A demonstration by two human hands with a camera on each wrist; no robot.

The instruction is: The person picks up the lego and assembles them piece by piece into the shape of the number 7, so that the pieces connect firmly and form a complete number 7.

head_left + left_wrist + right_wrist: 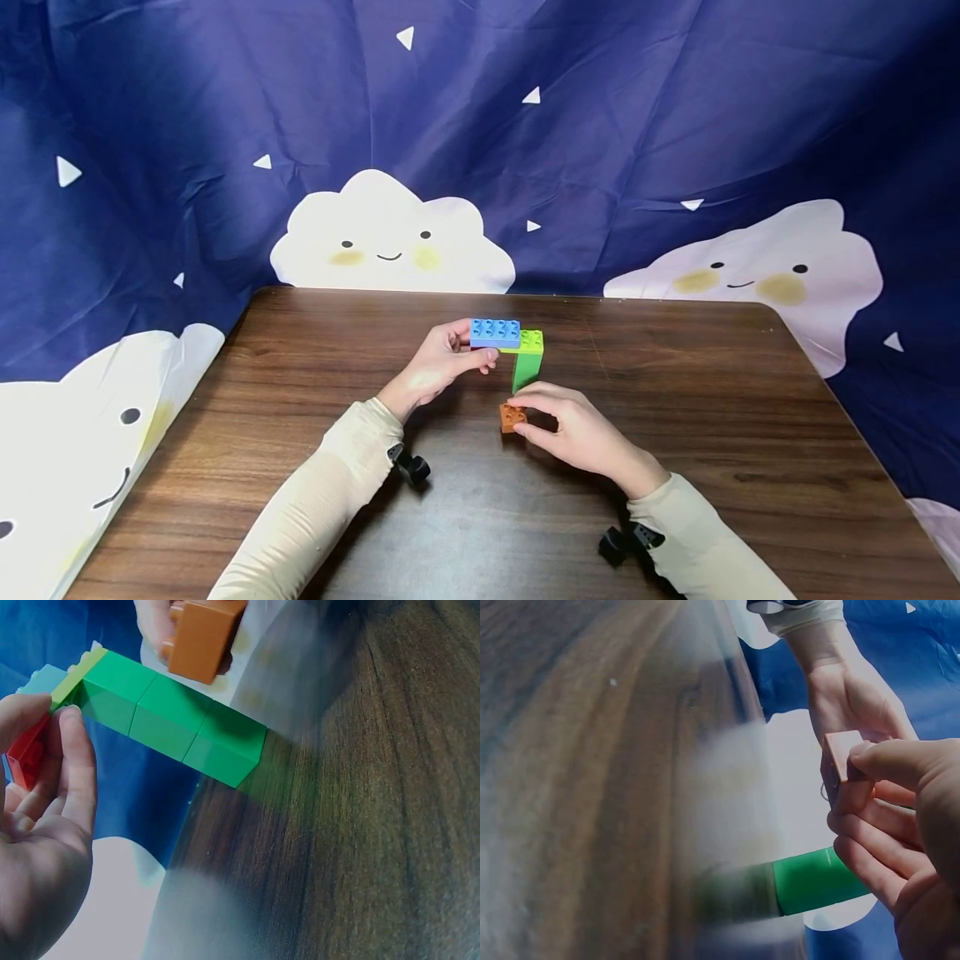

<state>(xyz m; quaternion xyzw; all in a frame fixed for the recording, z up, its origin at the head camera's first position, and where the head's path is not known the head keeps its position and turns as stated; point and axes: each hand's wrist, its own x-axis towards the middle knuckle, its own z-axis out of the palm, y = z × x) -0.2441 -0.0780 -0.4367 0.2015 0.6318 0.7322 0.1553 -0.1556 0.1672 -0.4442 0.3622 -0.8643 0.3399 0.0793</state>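
Note:
My left hand [441, 360] holds one end of a joined toy brick structure between thumb and fingers. Its top is a blue brick [495, 333] on a lime piece [532, 342]. A column of green bricks [172, 716] runs down from the lime piece, its foot at the tabletop. A red brick [30, 754] sits under the blue end, partly covered by the left fingers. My right hand [573, 427] pinches a small orange brick [513, 418] by its sides, studs up, nearer to me than the green column and apart from it.
The brown wooden table [300, 367] lies under both hands. Beyond its far edge hangs a blue cloth [465, 108] printed with white clouds. A black wrist camera [411, 467] sits on the left sleeve, another [622, 543] on the right.

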